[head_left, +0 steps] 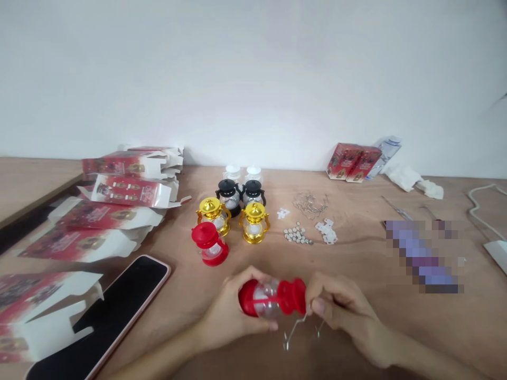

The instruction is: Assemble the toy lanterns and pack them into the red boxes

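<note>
A small red lantern (273, 298) with a clear globe lies on its side in the air above the near part of the table. My left hand (229, 311) wraps round its base. At the lantern's top end, my right hand (340, 311) pinches a bent wire handle (295, 330), whose hooked ends hang below the fingers. The wire's middle is hidden by the fingertips. Just beyond my hands stands another red lantern (209, 245). Behind it are two gold lanterns (254, 224), two black lanterns (228, 195) and two white lanterns (253, 173), all upright.
Opened red boxes (130, 191) line the left side, beside a dark phone (119, 311). Right of the lanterns lie wire handles (311, 203), button cells (297, 233) and white plastic pieces (326, 231). Two closed red boxes (352, 162), crumpled tissue (404, 177) and a screwdriver (396, 207) sit farther right.
</note>
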Available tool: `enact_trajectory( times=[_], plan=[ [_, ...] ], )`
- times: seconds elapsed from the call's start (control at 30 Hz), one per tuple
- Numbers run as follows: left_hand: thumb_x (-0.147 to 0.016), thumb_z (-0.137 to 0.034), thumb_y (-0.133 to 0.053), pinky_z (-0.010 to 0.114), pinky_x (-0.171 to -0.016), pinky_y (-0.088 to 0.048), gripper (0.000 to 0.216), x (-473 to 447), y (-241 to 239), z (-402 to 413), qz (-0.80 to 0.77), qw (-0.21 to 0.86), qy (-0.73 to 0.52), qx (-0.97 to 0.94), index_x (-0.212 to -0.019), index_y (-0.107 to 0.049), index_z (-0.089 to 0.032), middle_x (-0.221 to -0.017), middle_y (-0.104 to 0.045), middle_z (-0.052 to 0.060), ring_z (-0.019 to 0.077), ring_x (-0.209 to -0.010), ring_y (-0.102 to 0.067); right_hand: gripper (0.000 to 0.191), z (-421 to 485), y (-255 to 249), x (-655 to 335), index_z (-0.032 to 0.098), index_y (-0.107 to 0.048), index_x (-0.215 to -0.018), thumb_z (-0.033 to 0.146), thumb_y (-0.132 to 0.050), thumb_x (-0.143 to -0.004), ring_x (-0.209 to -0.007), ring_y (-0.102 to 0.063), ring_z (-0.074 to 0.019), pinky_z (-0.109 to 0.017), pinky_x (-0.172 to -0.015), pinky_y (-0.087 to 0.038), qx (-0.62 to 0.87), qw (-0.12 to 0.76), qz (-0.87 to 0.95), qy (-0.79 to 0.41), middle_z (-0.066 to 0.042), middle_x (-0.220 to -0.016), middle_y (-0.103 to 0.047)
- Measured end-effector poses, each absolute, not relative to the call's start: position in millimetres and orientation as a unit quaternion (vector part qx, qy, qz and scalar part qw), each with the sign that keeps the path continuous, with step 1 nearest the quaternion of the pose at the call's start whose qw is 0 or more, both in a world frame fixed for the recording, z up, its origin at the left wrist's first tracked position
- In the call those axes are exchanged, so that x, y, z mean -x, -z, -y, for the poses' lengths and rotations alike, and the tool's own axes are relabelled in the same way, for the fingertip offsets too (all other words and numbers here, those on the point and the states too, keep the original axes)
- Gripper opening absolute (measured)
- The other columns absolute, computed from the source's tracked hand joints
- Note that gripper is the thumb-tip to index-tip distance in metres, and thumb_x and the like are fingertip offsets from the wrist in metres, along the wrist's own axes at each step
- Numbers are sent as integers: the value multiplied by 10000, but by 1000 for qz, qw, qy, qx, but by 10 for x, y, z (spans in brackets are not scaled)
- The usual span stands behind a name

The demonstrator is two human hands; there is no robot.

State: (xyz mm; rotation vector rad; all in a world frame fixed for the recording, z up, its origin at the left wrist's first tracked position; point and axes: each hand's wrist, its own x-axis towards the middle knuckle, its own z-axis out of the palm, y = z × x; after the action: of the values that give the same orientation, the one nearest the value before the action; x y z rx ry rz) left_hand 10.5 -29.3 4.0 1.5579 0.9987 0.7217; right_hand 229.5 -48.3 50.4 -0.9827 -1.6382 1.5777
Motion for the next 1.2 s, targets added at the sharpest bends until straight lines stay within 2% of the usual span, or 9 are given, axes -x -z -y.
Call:
enact_trajectory(
  times=[0.13,0.33,0.43,0.53,0.7,0.83,0.93,1.0,1.2],
  plan=[
    [-582,-359,-792,266,-706,-483,442,-94,-85,256,-433,537,-323,-648,-892,-541,-167,-891,-652,19,182,-807,-608,263,569,-598,-2325,190,-568,-763,339,-430,-930,-573,-440,-87,-227,-566,-335,353,247,774,-465,16,-640,-520],
    [-701,-246,-667,314,-871,-457,493,1,-47,276,-386,528,-323,-684,-1138,-441,-219,-1141,-552,51,214,-1031,-558,226,116,-715,-2592,214,-561,-754,342,-462,-913,-549,-462,-112,-242,-527,-340,505,483,680,-221,20,-610,-525],
    [-707,-178,-599,323,-877,-455,564,30,-9,291,-369,532,-330,-687,-1203,-339,-242,-1178,-484,67,210,-1072,-521,258,-436,-628,-2802,191,-578,-730,396,-509,-871,-569,-457,-127,-263,-558,-346,559,468,679,-87,0,-646,-522],
    [-677,-163,-593,294,-781,-480,514,21,6,307,-362,528,-362,-677,-1119,-344,-243,-1045,-486,41,181,-944,-546,260,-929,-371,-2954,167,-605,-747,373,-493,-860,-580,-472,-134,-292,-607,-375,584,398,707,-7,-34,-746,-531],
    [-644,-194,-664,285,-757,-484,474,-23,-14,347,-366,452,-491,-649,-1016,-376,-243,-955,-552,21,172,-864,-574,231,-1264,25,-3014,156,-623,-779,294,-460,-868,-679,-531,-168,-324,-697,-424,592,308,745,17,-101,-919,-558],
    [-660,-181,-708,295,-790,-494,485,-57,-65,366,-391,406,-556,-611,-1016,-388,-260,-997,-596,21,177,-912,-604,219,-1203,36,-2966,129,-631,-941,256,-472,-861,-842,-569,-229,-360,-766,-443,599,262,755,39,-152,-1069,-529],
    [-669,-166,-719,327,-821,-482,512,-62,-140,391,-410,339,-565,-631,-1059,-402,-266,-1054,-605,37,200,-972,-597,275,-948,-119,-2795,131,-600,-1057,296,-480,-873,-962,-551,-268,-395,-810,-449,585,309,749,48,-162,-1105,-514],
    [-684,-169,-711,355,-831,-451,508,-56,-211,423,-416,249,-532,-694,-1099,-438,-274,-1086,-618,45,219,-978,-581,247,-664,-259,-2616,176,-585,-1075,294,-485,-883,-951,-558,-232,-373,-800,-466,538,369,758,11,-120,-1082,-528],
    [-778,-178,-603,390,-868,-307,463,-29,-309,487,-427,28,-376,-822,-1218,-516,-297,-1122,-650,49,264,-1043,-532,102,139,-558,-2157,197,-604,-929,205,-606,-828,-809,-559,-144,-291,-710,-471,280,452,844,-70,-45,-892,-565]
  ],
)
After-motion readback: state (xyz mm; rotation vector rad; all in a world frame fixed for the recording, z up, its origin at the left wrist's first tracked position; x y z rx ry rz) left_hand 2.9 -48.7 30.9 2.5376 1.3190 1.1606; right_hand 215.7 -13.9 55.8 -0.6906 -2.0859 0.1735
